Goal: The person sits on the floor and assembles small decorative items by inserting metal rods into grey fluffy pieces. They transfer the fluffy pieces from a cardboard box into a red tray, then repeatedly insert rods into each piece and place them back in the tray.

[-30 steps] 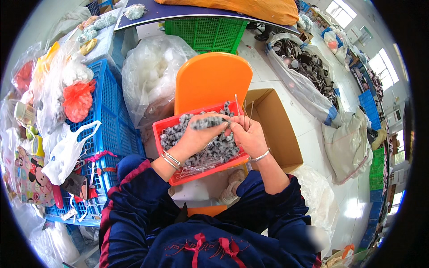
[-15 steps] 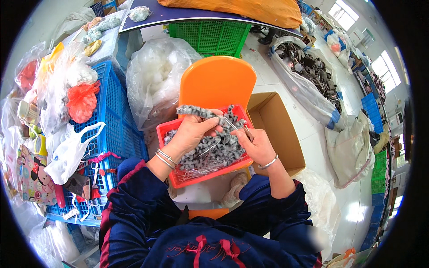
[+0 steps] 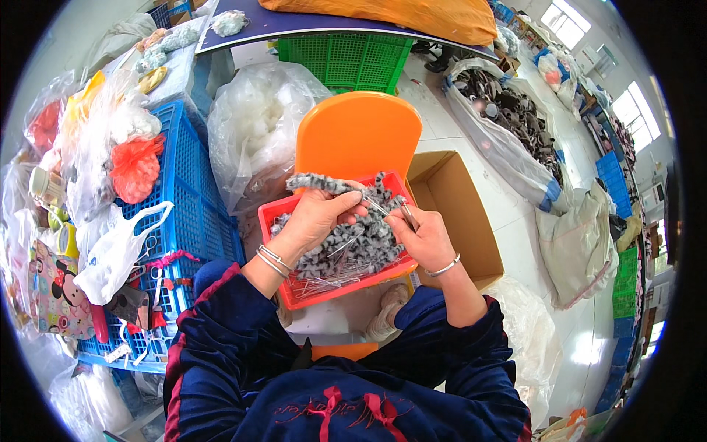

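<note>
- The head view looked from the wearer's head, through the left of two side-by-side fisheye lenses.
- It faced steeply down and slightly forward: the wearer's dark blue top (image 3: 250, 401) filled six o'clock, a blue-topped table (image 3: 353, 20) twelve.
- It sat close over the left hand (image 3: 317, 219), right hand (image 3: 426, 241) and red tray (image 3: 266, 221), all near centre.
- A bright window (image 3: 637, 118) at two o'clock lay far off, beside the round black rim.
</note>
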### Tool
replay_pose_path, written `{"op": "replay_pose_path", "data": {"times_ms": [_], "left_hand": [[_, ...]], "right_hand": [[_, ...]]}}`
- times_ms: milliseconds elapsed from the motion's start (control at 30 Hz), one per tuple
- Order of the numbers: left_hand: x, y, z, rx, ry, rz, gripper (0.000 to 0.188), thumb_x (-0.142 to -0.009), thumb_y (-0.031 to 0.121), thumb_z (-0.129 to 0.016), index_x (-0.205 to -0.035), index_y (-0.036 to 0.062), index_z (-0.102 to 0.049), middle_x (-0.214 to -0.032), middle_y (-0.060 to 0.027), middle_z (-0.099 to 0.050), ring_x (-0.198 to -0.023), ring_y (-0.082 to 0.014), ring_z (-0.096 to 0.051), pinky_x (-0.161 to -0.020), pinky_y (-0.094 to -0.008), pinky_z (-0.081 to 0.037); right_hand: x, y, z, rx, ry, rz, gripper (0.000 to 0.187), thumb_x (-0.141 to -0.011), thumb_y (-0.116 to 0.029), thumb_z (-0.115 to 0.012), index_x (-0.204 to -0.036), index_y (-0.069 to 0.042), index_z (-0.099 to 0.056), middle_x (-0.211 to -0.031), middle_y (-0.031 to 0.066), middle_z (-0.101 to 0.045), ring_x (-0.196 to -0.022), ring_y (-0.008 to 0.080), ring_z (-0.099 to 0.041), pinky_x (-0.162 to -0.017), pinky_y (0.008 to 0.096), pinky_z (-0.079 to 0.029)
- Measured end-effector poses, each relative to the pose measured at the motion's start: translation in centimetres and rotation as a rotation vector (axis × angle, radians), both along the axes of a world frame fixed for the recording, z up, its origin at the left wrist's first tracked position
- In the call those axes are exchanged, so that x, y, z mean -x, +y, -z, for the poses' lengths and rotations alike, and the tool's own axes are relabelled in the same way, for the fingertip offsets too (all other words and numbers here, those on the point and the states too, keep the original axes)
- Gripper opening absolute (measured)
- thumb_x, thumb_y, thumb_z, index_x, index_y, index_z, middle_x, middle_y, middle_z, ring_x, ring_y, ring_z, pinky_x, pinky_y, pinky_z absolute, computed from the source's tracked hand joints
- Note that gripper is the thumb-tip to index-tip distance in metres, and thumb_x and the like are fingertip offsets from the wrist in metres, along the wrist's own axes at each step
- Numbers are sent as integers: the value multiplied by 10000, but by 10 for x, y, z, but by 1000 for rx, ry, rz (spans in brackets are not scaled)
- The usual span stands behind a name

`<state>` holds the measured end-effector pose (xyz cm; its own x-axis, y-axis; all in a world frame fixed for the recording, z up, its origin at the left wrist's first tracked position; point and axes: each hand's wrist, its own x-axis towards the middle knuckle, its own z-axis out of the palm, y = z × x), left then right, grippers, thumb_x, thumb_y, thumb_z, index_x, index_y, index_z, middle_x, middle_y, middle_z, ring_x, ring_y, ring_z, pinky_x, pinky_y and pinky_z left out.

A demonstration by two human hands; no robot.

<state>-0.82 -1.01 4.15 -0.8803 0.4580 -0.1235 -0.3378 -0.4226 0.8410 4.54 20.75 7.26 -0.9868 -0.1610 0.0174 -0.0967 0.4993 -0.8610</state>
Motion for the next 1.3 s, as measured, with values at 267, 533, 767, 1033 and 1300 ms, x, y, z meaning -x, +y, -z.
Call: {"op": "replay_pose_path", "data": {"times_ms": [267,533,767,1033,1300], "left_hand": [[-1,2,-3,-20,-28,-24,175,-939,129,-597,-1072,17,-615,-944,-97,-692,-810,-141,-668,-651,-236,-531],[-2,2,0,9,-11,-17,182,-939,132,-597,-1074,12,-616,-944,-101,-689,-817,-148,-673,-656,-240,-539],[-6,5,1,129,228,-26,163,-934,106,-601,-1053,-4,-616,-918,-105,-679,-819,-146,-669,-700,-260,-549],[-11,7,-12,246,299,-8,155,-919,121,-633,-978,-23,-635,-856,-76,-665,-746,-121,-659,-671,-254,-547],[-4,2,-4,168,95,81,177,-905,159,-652,-1000,9,-643,-822,-60,-663,-648,-107,-612,-596,-228,-493]], "right_hand": [[0,2,6,-40,142,20,209,-900,-166,-641,-793,4,-587,-538,112,-461,-465,194,-431,-476,328,-381],[-2,-1,-4,-98,155,5,196,-879,-139,-655,-770,0,-572,-538,128,-451,-458,226,-416,-465,343,-363],[-5,-3,-15,-189,131,4,187,-873,-135,-640,-763,3,-576,-542,151,-469,-455,257,-452,-460,360,-364],[-4,2,7,-20,2,29,242,-887,-151,-635,-731,11,-548,-550,104,-483,-485,170,-457,-482,338,-366],[-7,-5,4,216,-195,8,186,-927,-123,-593,-792,6,-591,-603,-25,-495,-558,45,-434,-502,246,-359]]}}
